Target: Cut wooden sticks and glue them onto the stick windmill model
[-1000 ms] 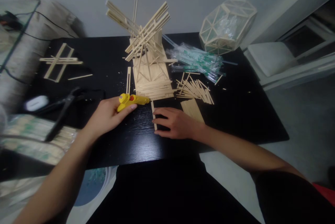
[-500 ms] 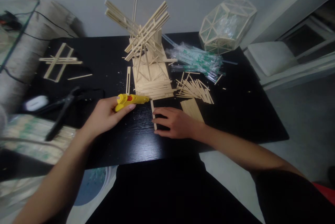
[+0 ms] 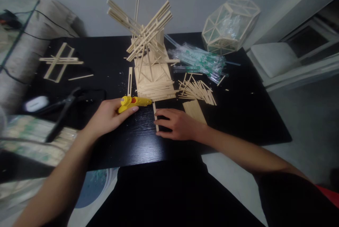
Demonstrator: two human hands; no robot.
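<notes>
My left hand (image 3: 107,116) is wrapped round a yellow glue gun (image 3: 140,102), its nozzle pointing right. The tip sits at the far end of a narrow pair of wooden sticks (image 3: 155,107) lying on the black table. My right hand (image 3: 178,124) holds these sticks down with spread fingertips along their right side; the thumb is hidden. Just beyond both hands stands a windmill-like stick model (image 3: 153,73) with crossed blades. A flat panel of sticks (image 3: 194,111) lies partly behind my right hand.
Loose sticks (image 3: 198,91) and clear-green plastic wrappers (image 3: 198,60) lie right of the model. A faceted clear container (image 3: 230,25) stands at the back right. A crossed stick frame (image 3: 60,62) is at the left, above black pliers-like tool (image 3: 62,117) and a white case (image 3: 37,104).
The glue gun has shifted very slightly to the right along with my left hand. My right hand and the sticks under it stay in place.
</notes>
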